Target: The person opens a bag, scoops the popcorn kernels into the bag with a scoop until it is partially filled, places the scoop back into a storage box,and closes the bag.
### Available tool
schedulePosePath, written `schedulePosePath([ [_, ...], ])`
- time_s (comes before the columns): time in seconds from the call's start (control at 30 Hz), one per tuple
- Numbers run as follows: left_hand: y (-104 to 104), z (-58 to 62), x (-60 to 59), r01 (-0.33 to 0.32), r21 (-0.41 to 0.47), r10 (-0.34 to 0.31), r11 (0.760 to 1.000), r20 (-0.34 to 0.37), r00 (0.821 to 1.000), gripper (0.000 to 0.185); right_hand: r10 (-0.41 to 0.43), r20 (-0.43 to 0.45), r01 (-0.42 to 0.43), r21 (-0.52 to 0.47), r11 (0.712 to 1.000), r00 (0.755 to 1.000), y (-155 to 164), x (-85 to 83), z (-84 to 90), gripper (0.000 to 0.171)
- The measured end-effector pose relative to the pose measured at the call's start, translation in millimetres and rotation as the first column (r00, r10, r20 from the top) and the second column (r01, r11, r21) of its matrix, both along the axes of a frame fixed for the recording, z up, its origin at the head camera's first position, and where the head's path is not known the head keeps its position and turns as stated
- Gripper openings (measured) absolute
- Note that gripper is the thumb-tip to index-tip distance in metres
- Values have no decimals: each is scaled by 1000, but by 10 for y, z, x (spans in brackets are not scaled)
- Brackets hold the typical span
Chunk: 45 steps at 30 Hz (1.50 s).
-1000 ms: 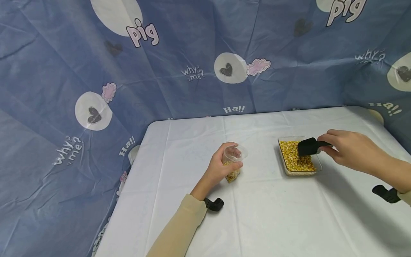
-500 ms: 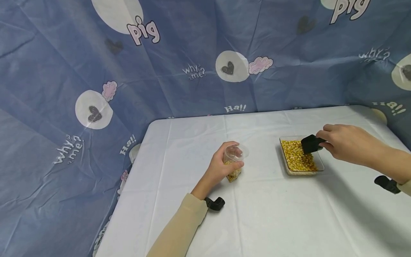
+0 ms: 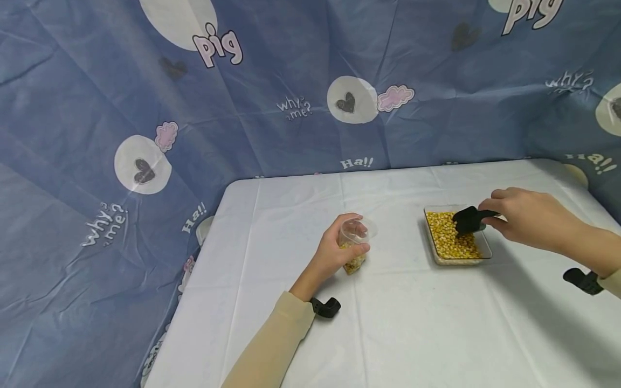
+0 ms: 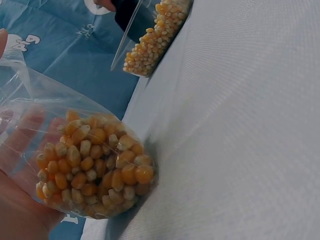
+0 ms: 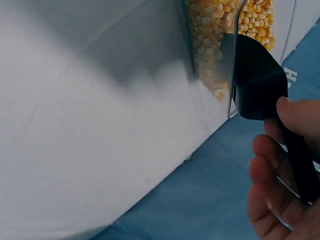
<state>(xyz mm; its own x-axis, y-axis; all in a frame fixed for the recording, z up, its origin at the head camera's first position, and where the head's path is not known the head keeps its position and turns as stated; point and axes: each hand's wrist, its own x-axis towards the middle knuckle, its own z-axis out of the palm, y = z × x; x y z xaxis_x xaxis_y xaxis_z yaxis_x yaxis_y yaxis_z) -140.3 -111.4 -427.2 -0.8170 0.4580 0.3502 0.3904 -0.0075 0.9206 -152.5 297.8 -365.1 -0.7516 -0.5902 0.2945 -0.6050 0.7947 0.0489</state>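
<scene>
Right hand [image 3: 524, 218] was pinching the black scoop [image 3: 467, 220] in the corn tray [image 3: 487, 251], left hand [image 3: 335, 253] was wrapped round the cup [image 3: 356, 249]; digging deeper and lifting level looked smartest

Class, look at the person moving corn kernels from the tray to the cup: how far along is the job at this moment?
Partly done. The clear cup, gripped by the left hand, already holds a layer of kernels in its lower part, with room above. In hand: the right hand holds the black scoop down in the tray of corn. Left: lifting that scoopful to the cup; the tray looks quite full.
</scene>
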Motion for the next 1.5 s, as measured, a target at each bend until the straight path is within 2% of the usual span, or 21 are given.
schedulePosePath([
  [0.23, 0, -29, -10, -3, 3, 3, 1000, -14, 1000, 55, 23, 14, -22, -63, 998, 1000, 32, -28, -68, 29],
  [0.33, 6, -120, -53, -11, 4, 11, 1000, -10, 1000, 57, 22, 36, -18, -102, 995, 999, 40, -21, -117, 29],
  [0.47, 3, -258, -125, -18, -8, 18, 1000, -7, 1000, 59, -12, 81, 24, -150, 988, 997, 68, -3, -203, 29],
  [0.73, 6, -292, -143, -21, -21, 21, 1000, -29, 999, 59, -53, 187, 96, -228, 969, 981, 136, 37, -369, 31],
  [0.97, 36, -22, 4, -6, 14, 6, 1000, 1, 1000, 54, -72, 217, 130, -265, 955, 973, 116, 57, -417, 30],
  [1.23, 39, 1, 20, -2, 9, 2, 1000, 4, 1000, 54, -86, 304, 167, -252, 953, 949, 26, 51, -445, 29],
  [1.5, 30, 30, 29, -3, 7, 3, 1000, -5, 1000, 53, -90, 446, 237, -286, 928, 891, -3, 45, -477, 26],
])
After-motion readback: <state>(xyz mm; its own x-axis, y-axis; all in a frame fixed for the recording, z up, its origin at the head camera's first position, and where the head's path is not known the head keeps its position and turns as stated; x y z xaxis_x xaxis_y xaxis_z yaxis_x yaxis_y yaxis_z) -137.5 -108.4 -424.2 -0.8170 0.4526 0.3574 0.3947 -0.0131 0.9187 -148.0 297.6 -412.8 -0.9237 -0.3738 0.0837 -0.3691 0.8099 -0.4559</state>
